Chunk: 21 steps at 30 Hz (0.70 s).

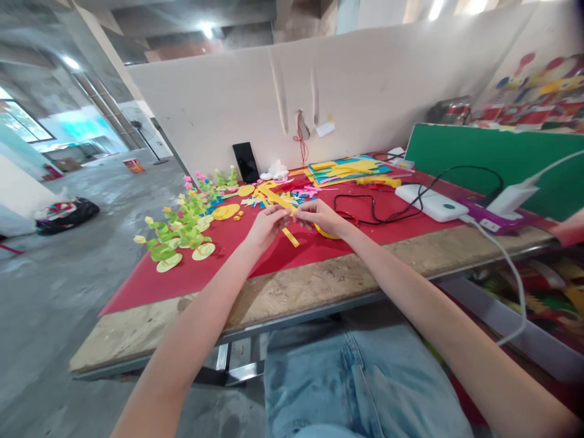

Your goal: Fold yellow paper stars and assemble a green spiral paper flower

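Together at the centre of the frame, the left hand (272, 222) and right hand (321, 216), fingers drawn nearly closed, pinch a yellow craft strip (277, 198) above red table covering (222, 263), where light, even pressure should limit twisting.

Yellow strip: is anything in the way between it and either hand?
Nothing visible is. The left hand and right hand meet at the yellow strip, fingertips on it; the colored scraps lie beyond the hands.
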Tool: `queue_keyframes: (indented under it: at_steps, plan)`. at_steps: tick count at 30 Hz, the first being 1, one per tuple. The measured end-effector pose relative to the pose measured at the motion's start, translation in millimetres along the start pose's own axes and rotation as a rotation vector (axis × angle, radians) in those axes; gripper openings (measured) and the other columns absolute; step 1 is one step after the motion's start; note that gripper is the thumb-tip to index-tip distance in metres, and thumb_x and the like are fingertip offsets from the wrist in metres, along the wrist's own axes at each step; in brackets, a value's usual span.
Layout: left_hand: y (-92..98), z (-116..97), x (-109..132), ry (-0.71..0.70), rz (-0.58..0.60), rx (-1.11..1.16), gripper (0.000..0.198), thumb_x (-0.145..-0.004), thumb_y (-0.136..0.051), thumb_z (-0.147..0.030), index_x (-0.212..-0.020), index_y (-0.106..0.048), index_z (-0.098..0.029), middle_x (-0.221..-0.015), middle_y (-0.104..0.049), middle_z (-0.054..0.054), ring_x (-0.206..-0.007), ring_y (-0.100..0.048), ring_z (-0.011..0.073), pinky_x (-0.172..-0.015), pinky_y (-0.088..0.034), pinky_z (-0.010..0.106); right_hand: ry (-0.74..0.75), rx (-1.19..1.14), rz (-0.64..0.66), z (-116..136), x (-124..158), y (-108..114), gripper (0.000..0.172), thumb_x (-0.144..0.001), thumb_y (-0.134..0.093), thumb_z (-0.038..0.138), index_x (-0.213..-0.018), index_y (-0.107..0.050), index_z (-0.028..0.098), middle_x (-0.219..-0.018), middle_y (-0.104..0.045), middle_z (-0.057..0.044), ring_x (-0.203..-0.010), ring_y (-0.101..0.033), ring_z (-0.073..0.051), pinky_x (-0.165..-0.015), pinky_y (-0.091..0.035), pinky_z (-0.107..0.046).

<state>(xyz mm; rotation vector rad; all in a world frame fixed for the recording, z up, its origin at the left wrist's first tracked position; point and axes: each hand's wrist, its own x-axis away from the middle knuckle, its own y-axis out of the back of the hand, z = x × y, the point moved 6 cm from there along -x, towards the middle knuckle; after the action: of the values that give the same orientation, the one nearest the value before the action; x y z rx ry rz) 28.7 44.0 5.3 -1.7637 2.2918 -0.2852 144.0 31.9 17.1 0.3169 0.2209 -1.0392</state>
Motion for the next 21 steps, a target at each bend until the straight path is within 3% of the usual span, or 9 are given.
queue_keyframes:
  at_steps: [7,12,16,21]
  plan:
    - [-3.7,-0.8,1.6,-0.082,0.046,-0.069,0.018,-0.052,-0.072,-0.019,-0.066,-0.063,-0.014,-0.063,-0.062,-0.002,-0.057,-0.055,0.0077,-0.063,-0.043,0.022,-0.092,-0.087,0.044,-6.3,0.4,0.6,0.023,-0.068,-0.059,0.029,-0.061,-0.06,0.008,-0.042,-0.048,0.003,-0.034,-0.036,-0.002,-0.033,-0.023,-0.015]
    - [-2.3,-6.5,1.4,-0.26,0.033,-0.143,0.02,-0.055,-0.074,-0.023,-0.073,-0.067,-0.017,-0.072,-0.066,-0.001,-0.067,-0.058,0.01,-0.07,-0.045,0.023,-0.161,-0.299,-0.061,-10.5,-1.0,4.2,0.016,-0.064,-0.055,0.023,-0.056,-0.054,0.01,-0.043,-0.05,0.002,-0.034,-0.04,-0.004,-0.03,-0.02,-0.016]
    - [0.7,-9.3,2.8,-0.323,0.01,-0.203,0.021,-0.059,-0.073,-0.028,-0.077,-0.069,-0.019,-0.076,-0.068,0.001,-0.07,-0.06,0.0115,-0.076,-0.045,0.026,-0.257,-0.437,0.019,-11.3,-0.4,-1.4,0.017,-0.07,-0.05,0.025,-0.059,-0.048,0.012,-0.044,-0.048,0.001,-0.036,-0.039,-0.005,-0.031,-0.02,-0.016]
    - [-6.9,-16.8,9.5,-0.392,0.053,-0.374,0.023,-0.061,-0.072,-0.026,-0.083,-0.069,-0.019,-0.081,-0.068,0.002,-0.077,-0.061,0.0144,-0.078,-0.045,0.027,-0.318,-0.504,0.097,-8.6,2.2,-3.4,0.022,-0.079,-0.032,0.023,-0.06,-0.041,0.015,-0.042,-0.04,0.002,-0.031,-0.028,-0.005,-0.032,-0.02,-0.017]
